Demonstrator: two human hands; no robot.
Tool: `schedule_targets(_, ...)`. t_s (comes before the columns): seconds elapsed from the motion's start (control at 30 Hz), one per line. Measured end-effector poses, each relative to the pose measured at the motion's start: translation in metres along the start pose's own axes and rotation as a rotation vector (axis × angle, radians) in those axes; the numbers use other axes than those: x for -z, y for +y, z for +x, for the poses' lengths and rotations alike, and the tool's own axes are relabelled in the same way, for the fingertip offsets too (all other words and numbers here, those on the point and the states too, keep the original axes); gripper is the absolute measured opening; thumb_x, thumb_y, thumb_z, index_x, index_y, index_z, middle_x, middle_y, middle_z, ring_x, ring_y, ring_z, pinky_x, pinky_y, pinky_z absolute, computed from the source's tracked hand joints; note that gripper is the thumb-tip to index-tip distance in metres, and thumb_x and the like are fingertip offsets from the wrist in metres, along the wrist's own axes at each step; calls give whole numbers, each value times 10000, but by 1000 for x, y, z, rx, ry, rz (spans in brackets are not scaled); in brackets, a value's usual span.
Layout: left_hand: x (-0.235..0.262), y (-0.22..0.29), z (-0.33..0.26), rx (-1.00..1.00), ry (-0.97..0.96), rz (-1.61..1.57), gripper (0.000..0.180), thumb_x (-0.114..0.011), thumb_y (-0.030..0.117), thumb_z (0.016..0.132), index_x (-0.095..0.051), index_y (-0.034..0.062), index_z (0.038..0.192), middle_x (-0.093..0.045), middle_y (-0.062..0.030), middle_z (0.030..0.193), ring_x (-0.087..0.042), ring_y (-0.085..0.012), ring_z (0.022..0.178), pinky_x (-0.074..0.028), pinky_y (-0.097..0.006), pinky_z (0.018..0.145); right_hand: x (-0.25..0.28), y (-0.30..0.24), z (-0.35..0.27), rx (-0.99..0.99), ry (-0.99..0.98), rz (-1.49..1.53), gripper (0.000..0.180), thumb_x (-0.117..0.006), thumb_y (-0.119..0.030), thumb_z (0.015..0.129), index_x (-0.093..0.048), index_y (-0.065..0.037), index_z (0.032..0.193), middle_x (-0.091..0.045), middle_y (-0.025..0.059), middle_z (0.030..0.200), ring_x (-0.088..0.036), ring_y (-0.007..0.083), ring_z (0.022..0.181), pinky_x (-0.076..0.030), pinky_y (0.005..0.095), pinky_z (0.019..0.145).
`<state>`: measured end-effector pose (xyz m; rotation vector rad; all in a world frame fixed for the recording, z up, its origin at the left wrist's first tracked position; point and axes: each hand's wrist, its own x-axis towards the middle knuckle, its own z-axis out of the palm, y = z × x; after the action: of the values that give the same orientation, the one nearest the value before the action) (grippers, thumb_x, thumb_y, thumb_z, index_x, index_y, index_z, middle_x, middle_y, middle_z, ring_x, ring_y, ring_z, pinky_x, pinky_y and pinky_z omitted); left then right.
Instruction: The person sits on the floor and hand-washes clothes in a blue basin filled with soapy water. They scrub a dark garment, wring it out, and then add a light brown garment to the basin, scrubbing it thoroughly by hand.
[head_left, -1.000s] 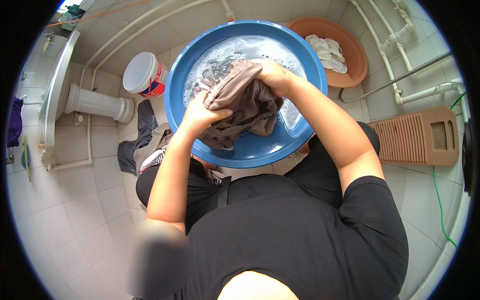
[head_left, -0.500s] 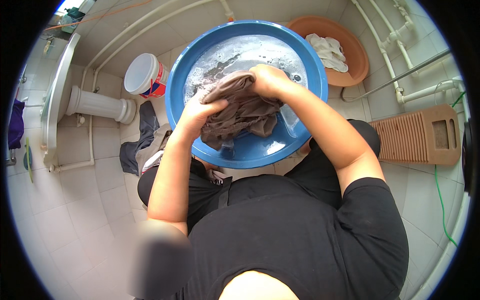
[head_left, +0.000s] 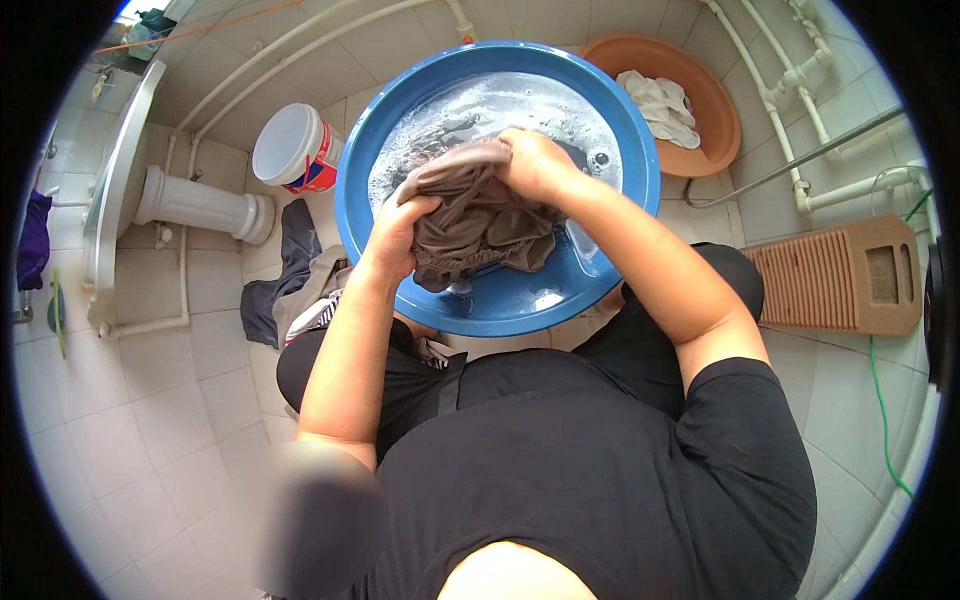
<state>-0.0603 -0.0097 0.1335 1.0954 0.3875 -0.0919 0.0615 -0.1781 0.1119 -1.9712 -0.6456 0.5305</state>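
Fingers (head_left: pixel 520 165) grip brown garment (head_left: pixel 482 222); bucket label (head_left: pixel 324 160) red-blue.

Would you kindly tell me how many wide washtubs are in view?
2: the blue washtub at centre, under the brown garment, and the terracotta-coloured washtub holding white cloth, beyond the blue one, to its right. No others seem hidden.

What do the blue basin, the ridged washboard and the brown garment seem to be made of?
Blue basin: likely plastic, smooth and glossy, with bright highlights.
Washboard: matte tan; its even, moulded-looking ridges suggest plastic, but wood can't be ruled out.
Brown garment: fabric, going by its soft folds and gathered edge; fibre unclear.
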Motion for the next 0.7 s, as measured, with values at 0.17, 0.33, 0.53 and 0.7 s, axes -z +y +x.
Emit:
schedule_targets(0.17,0,-3,5,-320,322,1340,324,-666,205,718,-572,58,991,-604,-154,977,-574,-284,936,-444,-344,809,7,-23,-16,-180,-353,1001,333,-575,-113,773,-562,31,1073,-597,143,1034,-584,204,926,-473,304,835)
schedule_targets(0.33,55,-13,36,-366,185,811,232,-564,106,794,-601,32,1011,-623,-138,944,-591,-267,896,-469,-334,782,12,-33,-13,85,-294,-365,620,-704,-318,648,-512,9,1140,-586,218,1059,-581,283,975,-434,343,860)
schedule_targets(0.53,-12,7,2,-107,-61,-1,326,-569,77,803,-520,-25,1109,-599,-121,1027,-574,-208,950,-465,-326,826,9,-22,-6,-117,-102,-412,329,-583,-209,732,-584,-54,1023,-626,165,953,-595,315,913,-464,371,803)
schedule_targets(0.7,5,-6,8,-263,319,1333,441,-730,152,661,-552,21,1043,-630,-124,981,-596,-218,907,-445,-322,809,9,4,-5,-117,-397,871,384,-575,-111,727,-557,44,1078,-602,159,1026,-588,230,922,-476,318,827)
